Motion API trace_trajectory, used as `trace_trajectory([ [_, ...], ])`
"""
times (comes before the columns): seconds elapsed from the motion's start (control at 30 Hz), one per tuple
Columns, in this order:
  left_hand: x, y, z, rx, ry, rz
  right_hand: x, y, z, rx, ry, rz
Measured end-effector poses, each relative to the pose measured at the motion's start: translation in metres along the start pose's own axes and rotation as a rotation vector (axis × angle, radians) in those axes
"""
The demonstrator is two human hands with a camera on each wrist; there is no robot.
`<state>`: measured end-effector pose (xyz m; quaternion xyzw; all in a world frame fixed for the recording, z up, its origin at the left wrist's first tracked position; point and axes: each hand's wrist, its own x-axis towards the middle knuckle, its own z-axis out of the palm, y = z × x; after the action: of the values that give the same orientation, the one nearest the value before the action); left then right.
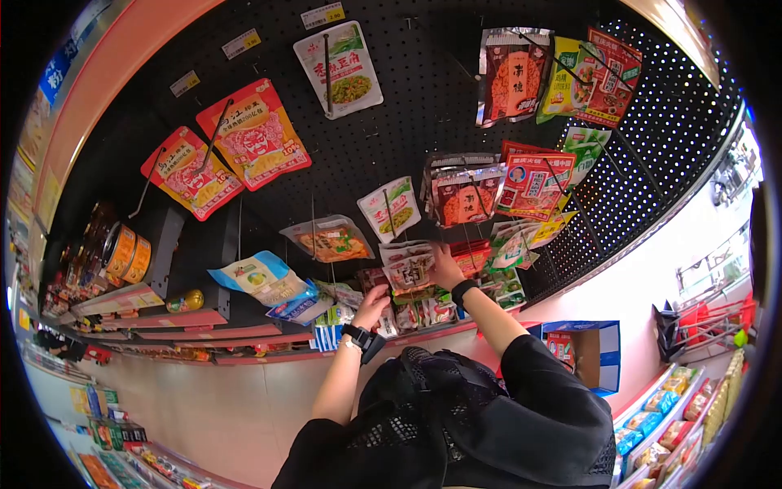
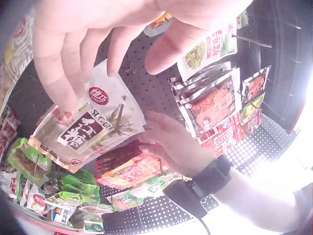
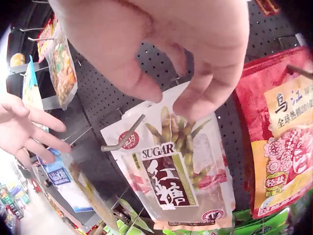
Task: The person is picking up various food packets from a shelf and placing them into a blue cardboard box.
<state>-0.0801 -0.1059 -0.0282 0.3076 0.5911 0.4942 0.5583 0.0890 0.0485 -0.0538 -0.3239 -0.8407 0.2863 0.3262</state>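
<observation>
A clear-and-white pouch of brown sugar (image 3: 171, 171), printed SUGAR, is on a metal hook (image 3: 122, 139) whose bent end stands out in front of it. My right hand (image 1: 444, 267) pinches the pouch near its top edge; in the right wrist view the thumb and fingertips are right at that edge. The pouch leans in the left wrist view. My left hand (image 1: 373, 308) is to the left of the pouch, with its fingers (image 3: 44, 139) loosely spread and holding nothing. In the left wrist view, these fingers overlap the pouch from above.
Red-and-yellow pouches (image 3: 279, 137) hang close by the right hand. Dark red seasoning packs (image 1: 468, 196) hang above on the black pegboard (image 1: 366, 147), with several bare hooks sticking out. Green packets (image 2: 78, 186) are below. A blue-edged carton (image 1: 599, 350) stands at lower right.
</observation>
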Motion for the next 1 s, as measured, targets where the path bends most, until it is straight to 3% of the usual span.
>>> trace_trajectory([
  [0.07, 0.004, -0.005, -0.003, 0.048, -0.008, 0.012, -0.004, -0.009, 0.000, -0.154, -0.006, 0.210],
  [0.4, 0.055, -0.018, -0.012, 0.279, -0.181, 0.180, 0.004, -0.017, 0.017, -0.505, -0.053, 0.319],
  [0.53, 0.071, -0.013, -0.008, 0.530, -0.116, 0.243, 0.010, -0.017, 0.022, -0.601, -0.109, 0.358],
  [0.6, 0.075, -0.005, -0.004, 0.972, 0.021, 0.671, 0.013, -0.019, 0.023, -0.502, -0.192, 0.484],
  [0.67, 0.074, 0.004, 0.002, 0.915, -0.031, 0.596, 0.013, -0.025, 0.019, -0.509, -0.195, 0.496],
  [0.77, 0.077, 0.019, 0.006, 1.042, -0.099, 0.298, 0.016, -0.023, 0.019, -0.467, -0.189, 0.504],
  [1.0, 0.080, 0.009, 0.015, 1.124, -0.111, 0.235, 0.007, -0.038, 0.007, -0.419, -0.227, 0.454],
])
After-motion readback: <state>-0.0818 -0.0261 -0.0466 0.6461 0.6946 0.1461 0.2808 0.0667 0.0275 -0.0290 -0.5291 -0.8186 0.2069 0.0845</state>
